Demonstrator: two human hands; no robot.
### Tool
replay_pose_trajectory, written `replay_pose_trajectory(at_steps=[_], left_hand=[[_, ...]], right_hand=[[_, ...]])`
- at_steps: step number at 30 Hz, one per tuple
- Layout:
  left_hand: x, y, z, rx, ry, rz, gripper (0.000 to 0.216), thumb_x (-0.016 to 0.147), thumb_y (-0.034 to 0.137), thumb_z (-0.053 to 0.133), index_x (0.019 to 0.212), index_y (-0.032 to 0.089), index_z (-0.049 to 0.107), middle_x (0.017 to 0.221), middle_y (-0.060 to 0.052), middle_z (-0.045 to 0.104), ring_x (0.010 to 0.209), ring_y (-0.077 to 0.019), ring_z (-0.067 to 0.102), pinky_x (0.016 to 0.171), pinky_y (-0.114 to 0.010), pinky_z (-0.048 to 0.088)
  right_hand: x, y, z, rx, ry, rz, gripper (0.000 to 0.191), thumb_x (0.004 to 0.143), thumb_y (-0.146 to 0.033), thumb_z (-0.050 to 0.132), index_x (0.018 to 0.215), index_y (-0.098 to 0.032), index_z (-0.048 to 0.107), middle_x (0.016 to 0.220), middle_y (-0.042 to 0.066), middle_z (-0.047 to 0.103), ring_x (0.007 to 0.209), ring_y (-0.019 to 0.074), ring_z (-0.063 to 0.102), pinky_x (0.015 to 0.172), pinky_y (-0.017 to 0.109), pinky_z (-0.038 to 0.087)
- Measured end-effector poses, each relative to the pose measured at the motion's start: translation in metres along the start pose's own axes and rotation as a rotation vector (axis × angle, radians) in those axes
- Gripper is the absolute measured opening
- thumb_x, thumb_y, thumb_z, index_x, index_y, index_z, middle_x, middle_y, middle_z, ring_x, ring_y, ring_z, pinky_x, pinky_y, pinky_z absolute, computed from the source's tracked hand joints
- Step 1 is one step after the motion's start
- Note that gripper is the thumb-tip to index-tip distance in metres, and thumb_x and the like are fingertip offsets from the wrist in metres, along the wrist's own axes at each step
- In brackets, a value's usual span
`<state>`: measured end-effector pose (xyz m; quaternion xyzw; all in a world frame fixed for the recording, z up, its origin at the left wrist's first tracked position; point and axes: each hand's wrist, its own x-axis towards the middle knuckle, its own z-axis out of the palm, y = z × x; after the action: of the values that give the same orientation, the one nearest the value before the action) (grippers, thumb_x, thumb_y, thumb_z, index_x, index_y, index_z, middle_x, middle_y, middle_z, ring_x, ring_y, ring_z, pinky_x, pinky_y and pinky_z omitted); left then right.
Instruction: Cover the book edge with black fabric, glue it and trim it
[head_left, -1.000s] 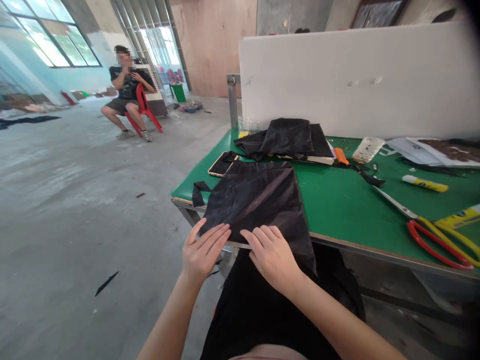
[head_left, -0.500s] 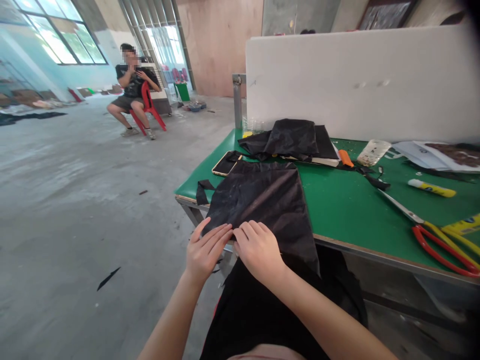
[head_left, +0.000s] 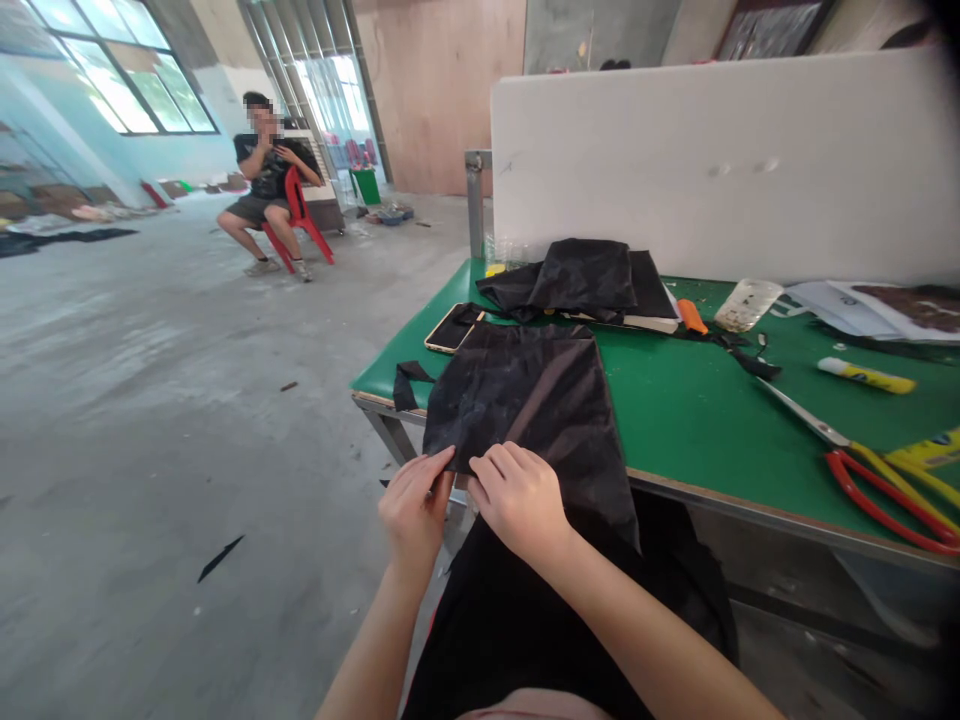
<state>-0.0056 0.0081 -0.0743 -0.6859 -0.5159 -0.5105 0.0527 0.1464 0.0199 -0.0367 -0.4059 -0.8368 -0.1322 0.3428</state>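
A sheet of thin black material (head_left: 525,390), fabric or plastic, lies over the green tabletop and hangs past its front edge. My left hand (head_left: 412,500) pinches the sheet's near left corner between thumb and fingers. Close beside it, my right hand (head_left: 519,495) grips the near edge with curled fingers; its thumb is mostly hidden. Left of the sheet, a black strip (head_left: 409,385) droops over the table's edge. A phone (head_left: 452,328) rests behind the sheet's far left side, partly under black scrap.
Farther back lies folded black material (head_left: 585,275) on papers. Red-and-yellow scissors (head_left: 847,440), a glue stick (head_left: 866,375) and an orange-handled tool (head_left: 691,317) lie to the right. A white board (head_left: 712,170) stands behind the green table (head_left: 697,410). A person (head_left: 270,180) sits on a red chair.
My left hand has turned and closed from flat, outstretched fingers into a pinch on the sheet's corner. The sheet's left edge has shifted slightly right. My right hand stays nearly in place.
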Motion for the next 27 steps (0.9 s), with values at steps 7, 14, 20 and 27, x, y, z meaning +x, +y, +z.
replay_pose_trajectory(at_steps=[7,14,20,27], left_hand=[[0.003,0.026,0.005,-0.172,-0.107,-0.652,0.025,0.082,0.030,0.056,0.099,0.023,0.072,0.091,-0.003,0.074,0.080,-0.0205,0.069,0.072,-0.029,0.054],[0.004,0.032,0.014,-0.446,-0.029,-0.830,0.028,0.079,0.032,0.059,0.099,0.018,0.072,0.099,-0.007,0.072,0.094,-0.0241,0.066,0.084,-0.035,0.052],[0.003,0.050,0.030,-0.842,0.148,-0.963,0.026,0.078,0.035,0.063,0.097,0.018,0.069,0.095,-0.007,0.071,0.091,-0.0222,0.066,0.078,-0.034,0.054],[0.020,0.076,0.032,-1.131,0.256,-1.045,0.023,0.075,0.032,0.067,0.093,0.018,0.066,0.084,-0.002,0.068,0.077,-0.0135,0.066,0.072,-0.023,0.052]], right_hand=[[0.001,0.000,-0.001,-0.009,0.022,-0.012,0.020,0.087,-0.014,0.049,0.069,-0.017,0.057,0.063,0.002,0.048,0.065,0.0146,0.043,0.058,0.030,0.031],[0.003,0.000,-0.004,-0.017,0.033,-0.021,0.019,0.088,-0.014,0.048,0.073,-0.017,0.058,0.064,0.002,0.049,0.065,0.0146,0.043,0.058,0.029,0.030],[0.005,0.001,-0.008,-0.003,0.046,0.000,0.017,0.089,-0.013,0.047,0.078,-0.016,0.059,0.068,0.003,0.052,0.067,0.0150,0.045,0.060,0.029,0.033],[0.005,0.005,-0.021,0.042,0.148,-0.013,0.012,0.088,-0.014,0.050,0.094,-0.015,0.061,0.075,0.003,0.058,0.070,0.0143,0.047,0.063,0.029,0.036]])
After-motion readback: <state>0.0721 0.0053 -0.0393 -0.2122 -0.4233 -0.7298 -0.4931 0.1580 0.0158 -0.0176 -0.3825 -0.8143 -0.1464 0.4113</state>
